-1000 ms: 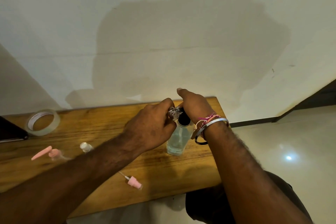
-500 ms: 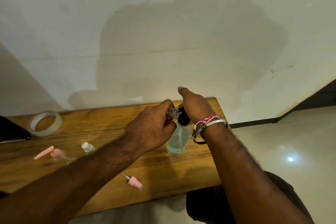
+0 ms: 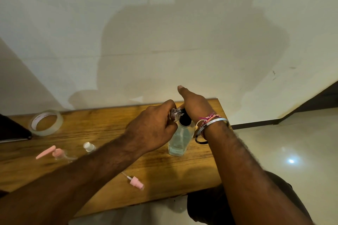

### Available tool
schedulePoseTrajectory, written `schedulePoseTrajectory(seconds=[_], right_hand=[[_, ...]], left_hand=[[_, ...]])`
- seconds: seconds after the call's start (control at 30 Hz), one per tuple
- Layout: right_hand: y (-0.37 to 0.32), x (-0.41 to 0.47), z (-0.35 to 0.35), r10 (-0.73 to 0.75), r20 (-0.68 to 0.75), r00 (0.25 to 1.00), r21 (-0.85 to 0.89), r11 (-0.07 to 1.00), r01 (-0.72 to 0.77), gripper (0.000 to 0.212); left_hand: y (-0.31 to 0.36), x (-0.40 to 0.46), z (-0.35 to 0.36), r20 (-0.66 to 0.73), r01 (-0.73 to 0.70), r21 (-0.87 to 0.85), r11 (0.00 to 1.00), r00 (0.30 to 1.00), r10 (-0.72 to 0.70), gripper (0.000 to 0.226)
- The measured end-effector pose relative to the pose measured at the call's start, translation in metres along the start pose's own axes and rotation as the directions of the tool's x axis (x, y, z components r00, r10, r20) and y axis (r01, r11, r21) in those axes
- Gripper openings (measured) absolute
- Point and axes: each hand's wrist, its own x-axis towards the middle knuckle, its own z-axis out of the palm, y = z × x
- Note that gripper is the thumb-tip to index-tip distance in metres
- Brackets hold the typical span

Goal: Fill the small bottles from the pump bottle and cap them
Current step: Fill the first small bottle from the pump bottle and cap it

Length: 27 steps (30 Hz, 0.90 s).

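Nothing has shifted in the last second: my left hand still pinches a small bottle at the pump bottle spout while my right hand presses the pump head, thumb raised. I judge filling continues, capping pending.

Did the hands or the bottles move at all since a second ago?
Hardly anything moved. The left hand still holds the small bottle at the black top of the pump bottle, and the right hand still rests on that top. The tape roll, the pink pump head, the little capped bottle and the pink spray cap lie where they were on the table.
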Motion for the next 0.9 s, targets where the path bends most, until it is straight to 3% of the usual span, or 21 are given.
schedulePoseTrajectory(seconds=[0.1, 0.23, 0.37, 0.43, 0.53, 0.63, 0.77, 0.9], right_hand=[[0.003, 0.005, 0.005, -0.031, -0.047, 0.998, -0.090, 0.996, 0.027, 0.041], [0.006, 0.006, 0.012, -0.004, -0.087, 0.996, -0.065, 0.998, -0.002, 0.055], [0.006, 0.008, 0.015, -0.049, -0.127, 0.991, -0.125, 0.992, 0.033, 0.050], [0.006, 0.010, 0.012, 0.009, -0.108, 0.994, -0.064, 0.998, -0.016, 0.045], [0.005, 0.006, 0.005, 0.045, -0.007, 0.999, 0.195, 0.980, -0.043, 0.044], [0.004, -0.003, -0.001, 0.219, 0.125, 0.968, 0.525, 0.813, -0.252, 0.069], [0.005, -0.006, -0.005, 0.231, 0.197, 0.953, 0.541, 0.785, -0.302, 0.077], [0.005, -0.001, 0.001, 0.207, 0.092, 0.974, 0.472, 0.852, -0.225, 0.076]], left_hand=[[0.001, -0.001, 0.000, 0.014, 0.005, 0.011, 1.000, 1.000, -0.006, 0.024], [-0.003, 0.000, 0.000, 0.015, 0.025, 0.002, 1.000, 1.000, -0.025, 0.022], [-0.004, -0.002, 0.001, 0.023, 0.026, -0.006, 1.000, 0.999, -0.026, 0.022], [-0.002, -0.003, 0.003, 0.024, 0.029, -0.017, 0.999, 0.999, -0.028, 0.022], [-0.001, -0.002, 0.002, 0.004, 0.025, -0.036, 0.999, 1.000, -0.025, 0.022], [0.001, -0.001, 0.001, -0.006, 0.017, -0.032, 0.999, 1.000, -0.017, 0.024], [0.000, -0.001, 0.001, -0.009, 0.019, -0.044, 0.999, 1.000, -0.019, 0.023], [0.002, -0.001, 0.000, -0.002, 0.017, -0.041, 0.999, 1.000, -0.017, 0.022]])
